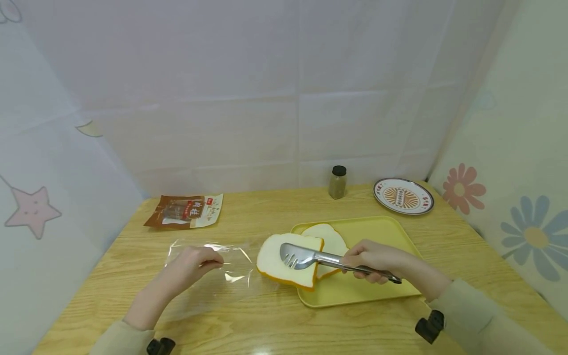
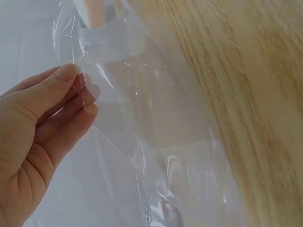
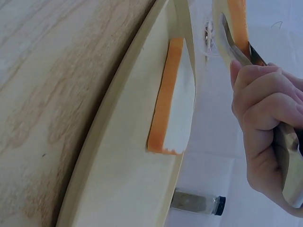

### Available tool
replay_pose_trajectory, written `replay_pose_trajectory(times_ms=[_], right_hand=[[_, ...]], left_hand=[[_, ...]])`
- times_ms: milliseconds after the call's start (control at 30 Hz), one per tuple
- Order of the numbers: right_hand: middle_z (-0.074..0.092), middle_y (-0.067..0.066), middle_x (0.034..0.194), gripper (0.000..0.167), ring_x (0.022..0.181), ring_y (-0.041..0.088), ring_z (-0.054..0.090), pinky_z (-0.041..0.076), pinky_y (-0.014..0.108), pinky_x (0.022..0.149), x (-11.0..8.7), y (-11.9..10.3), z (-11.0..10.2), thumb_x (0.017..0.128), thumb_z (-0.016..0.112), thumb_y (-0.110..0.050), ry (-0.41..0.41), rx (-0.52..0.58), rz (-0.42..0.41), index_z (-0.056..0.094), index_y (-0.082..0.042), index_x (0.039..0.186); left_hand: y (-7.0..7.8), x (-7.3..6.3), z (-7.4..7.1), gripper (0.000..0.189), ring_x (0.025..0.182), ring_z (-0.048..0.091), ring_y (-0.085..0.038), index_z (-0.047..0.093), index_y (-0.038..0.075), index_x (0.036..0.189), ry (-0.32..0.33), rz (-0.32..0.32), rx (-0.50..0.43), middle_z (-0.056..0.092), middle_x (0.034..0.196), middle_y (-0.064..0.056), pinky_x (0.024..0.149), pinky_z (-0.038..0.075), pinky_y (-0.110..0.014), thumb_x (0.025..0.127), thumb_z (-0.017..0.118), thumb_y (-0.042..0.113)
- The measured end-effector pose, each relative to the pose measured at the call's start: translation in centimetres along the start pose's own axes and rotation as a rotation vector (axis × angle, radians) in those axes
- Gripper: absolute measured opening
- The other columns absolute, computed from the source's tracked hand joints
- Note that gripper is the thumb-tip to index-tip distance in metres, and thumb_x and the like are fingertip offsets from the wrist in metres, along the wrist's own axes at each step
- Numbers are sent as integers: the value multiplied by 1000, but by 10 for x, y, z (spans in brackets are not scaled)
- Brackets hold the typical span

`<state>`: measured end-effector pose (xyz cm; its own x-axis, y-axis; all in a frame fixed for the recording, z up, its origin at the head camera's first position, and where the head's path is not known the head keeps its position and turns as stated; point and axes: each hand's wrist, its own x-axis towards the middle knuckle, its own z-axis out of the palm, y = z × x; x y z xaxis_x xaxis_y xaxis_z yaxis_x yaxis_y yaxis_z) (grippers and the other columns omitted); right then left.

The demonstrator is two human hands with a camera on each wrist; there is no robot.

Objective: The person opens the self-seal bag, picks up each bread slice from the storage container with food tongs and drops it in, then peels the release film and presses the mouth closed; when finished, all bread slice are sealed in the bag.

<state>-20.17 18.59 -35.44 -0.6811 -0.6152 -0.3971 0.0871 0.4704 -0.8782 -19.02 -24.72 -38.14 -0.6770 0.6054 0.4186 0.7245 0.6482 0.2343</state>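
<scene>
My right hand [image 1: 370,259] grips metal tongs [image 1: 330,258], whose slotted head lies over a white bread slice [image 1: 270,254] with an orange-brown crust. In the right wrist view the tongs clasp that slice [image 3: 237,21] above the tray. A second bread slice [image 3: 173,101] lies on the yellow tray [image 1: 372,291], partly covered by the first in the head view. My left hand [image 2: 52,101] pinches the edge of a clear plastic bag [image 2: 156,123] between thumb and fingers. The bag spreads left of the held slice, near the slice's left edge.
At the back left lies a brown and white food packet [image 1: 184,212]. A small jar with a black lid [image 1: 337,183] stands behind the tray. To its right sits a patterned round plate [image 1: 403,196]. White cloth walls [image 1: 222,138] bound the wooden table [image 1: 248,325].
</scene>
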Motion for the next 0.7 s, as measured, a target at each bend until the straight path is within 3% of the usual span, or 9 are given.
replay_pose_trajectory(times_ms=[700], right_hand=[[45, -1, 55, 36, 36, 5, 28, 26, 17, 33, 44, -16, 5, 95, 54, -25, -99, -45, 52, 63, 10, 97]], left_hand=[[7, 3, 3, 20, 73, 65, -6, 72, 13, 82, 104, 21, 9, 70, 79, 5, 64, 55, -19, 71, 75, -3]])
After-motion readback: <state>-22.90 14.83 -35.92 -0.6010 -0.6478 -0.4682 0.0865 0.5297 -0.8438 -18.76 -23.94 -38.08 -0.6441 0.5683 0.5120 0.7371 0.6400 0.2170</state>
